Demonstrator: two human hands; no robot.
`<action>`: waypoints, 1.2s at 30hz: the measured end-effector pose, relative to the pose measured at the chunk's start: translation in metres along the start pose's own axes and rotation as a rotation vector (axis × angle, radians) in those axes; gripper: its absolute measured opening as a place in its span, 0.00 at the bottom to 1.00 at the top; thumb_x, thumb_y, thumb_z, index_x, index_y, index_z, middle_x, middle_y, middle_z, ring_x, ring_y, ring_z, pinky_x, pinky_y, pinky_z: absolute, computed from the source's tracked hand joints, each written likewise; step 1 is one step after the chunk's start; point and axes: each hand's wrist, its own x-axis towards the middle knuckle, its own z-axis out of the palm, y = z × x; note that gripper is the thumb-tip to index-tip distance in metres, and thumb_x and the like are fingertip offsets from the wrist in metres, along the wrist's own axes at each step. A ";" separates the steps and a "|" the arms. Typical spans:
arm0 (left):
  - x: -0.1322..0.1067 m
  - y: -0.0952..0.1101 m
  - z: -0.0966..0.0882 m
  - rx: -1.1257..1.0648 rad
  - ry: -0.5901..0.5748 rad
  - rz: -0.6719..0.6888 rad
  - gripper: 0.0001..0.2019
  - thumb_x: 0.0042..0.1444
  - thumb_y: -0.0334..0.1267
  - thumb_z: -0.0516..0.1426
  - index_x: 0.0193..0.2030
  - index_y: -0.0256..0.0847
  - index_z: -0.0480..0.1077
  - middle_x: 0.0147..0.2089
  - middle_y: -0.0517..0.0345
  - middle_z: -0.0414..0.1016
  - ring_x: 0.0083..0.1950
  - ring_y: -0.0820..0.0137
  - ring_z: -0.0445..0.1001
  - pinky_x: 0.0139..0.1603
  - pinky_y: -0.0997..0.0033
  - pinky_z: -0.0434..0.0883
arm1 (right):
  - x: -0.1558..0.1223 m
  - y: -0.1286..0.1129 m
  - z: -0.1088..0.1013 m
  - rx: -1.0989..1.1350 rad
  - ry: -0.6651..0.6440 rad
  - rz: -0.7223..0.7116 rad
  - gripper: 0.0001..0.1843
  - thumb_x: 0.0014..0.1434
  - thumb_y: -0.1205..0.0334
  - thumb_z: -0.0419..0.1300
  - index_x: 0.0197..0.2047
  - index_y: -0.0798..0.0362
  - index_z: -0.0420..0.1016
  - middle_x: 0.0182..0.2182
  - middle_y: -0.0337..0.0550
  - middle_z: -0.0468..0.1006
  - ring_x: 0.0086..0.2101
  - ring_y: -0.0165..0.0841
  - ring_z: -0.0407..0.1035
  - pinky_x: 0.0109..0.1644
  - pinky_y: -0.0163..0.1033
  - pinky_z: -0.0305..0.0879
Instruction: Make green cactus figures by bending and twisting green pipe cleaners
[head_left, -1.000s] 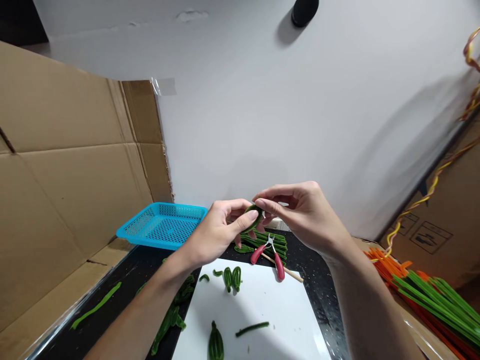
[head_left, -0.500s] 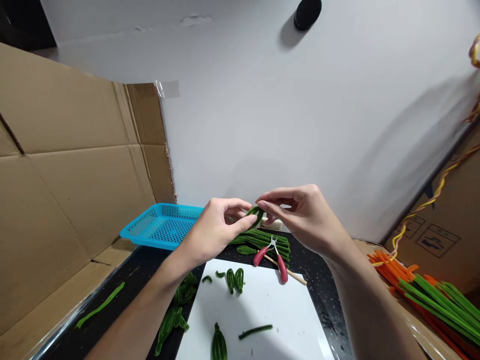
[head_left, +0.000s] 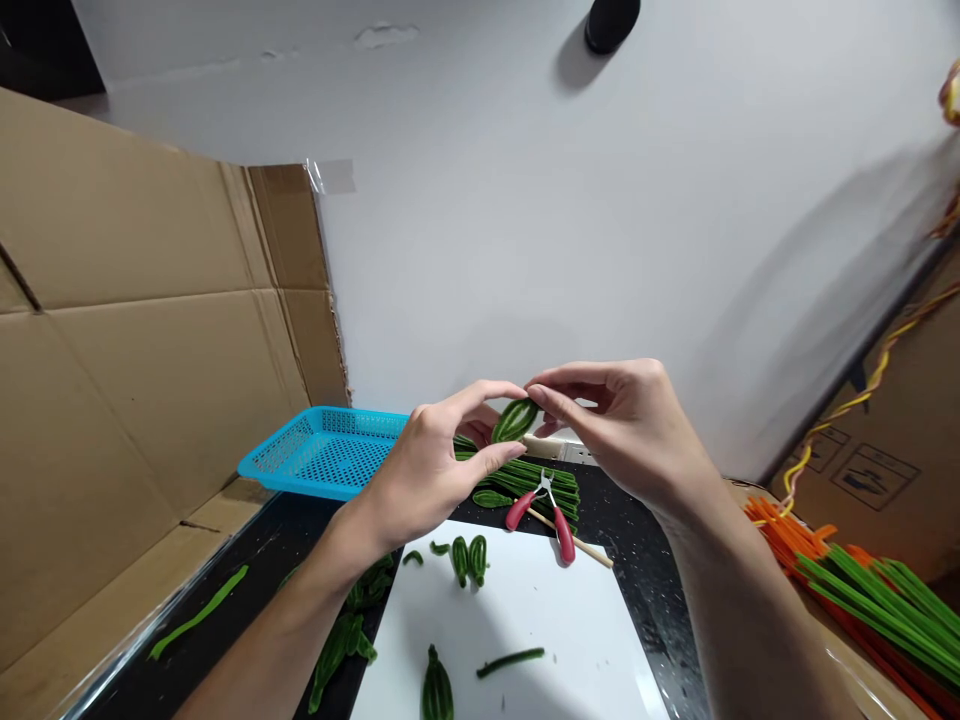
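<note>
Fingers (head_left: 496, 455) of left hand (head_left: 424, 470) and right hand (head_left: 637, 435) pinch green chenille leaf (head_left: 514, 420) between opposed tips | change: leaf lifted, turned broadside; left forefinger now arched above | judged: shaping grip retained | pliers (head_left: 541, 505) below fingers, on table (head_left: 637, 560).

Bare left hand (head_left: 431, 470), right hand (head_left: 630, 435)
</note>
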 end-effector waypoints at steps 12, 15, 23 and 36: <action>-0.004 -0.010 -0.003 0.124 0.113 0.343 0.12 0.67 0.30 0.65 0.55 0.40 0.83 0.47 0.54 0.89 0.41 0.69 0.88 0.44 0.74 0.83 | -0.003 0.000 -0.006 0.173 0.021 0.031 0.08 0.61 0.60 0.71 0.36 0.56 0.88 0.27 0.46 0.86 0.27 0.37 0.83 0.29 0.35 0.78; -0.003 -0.010 -0.001 0.191 0.212 0.475 0.11 0.66 0.27 0.65 0.52 0.39 0.83 0.45 0.55 0.89 0.40 0.71 0.87 0.43 0.76 0.83 | -0.003 0.000 -0.006 0.208 0.019 0.037 0.07 0.61 0.61 0.71 0.35 0.56 0.88 0.26 0.45 0.85 0.26 0.36 0.83 0.28 0.34 0.77; -0.005 -0.018 0.004 0.366 0.409 0.737 0.13 0.63 0.24 0.67 0.52 0.39 0.82 0.43 0.57 0.89 0.39 0.73 0.87 0.42 0.78 0.83 | -0.001 -0.002 0.001 0.345 -0.003 0.086 0.07 0.57 0.60 0.74 0.34 0.56 0.87 0.24 0.41 0.82 0.25 0.33 0.81 0.31 0.33 0.81; -0.006 -0.015 0.015 0.093 0.408 0.339 0.12 0.64 0.34 0.68 0.54 0.42 0.80 0.44 0.59 0.88 0.38 0.70 0.87 0.43 0.73 0.86 | 0.000 0.002 0.001 0.355 0.076 0.077 0.09 0.59 0.57 0.75 0.36 0.55 0.89 0.29 0.46 0.87 0.26 0.34 0.82 0.30 0.32 0.82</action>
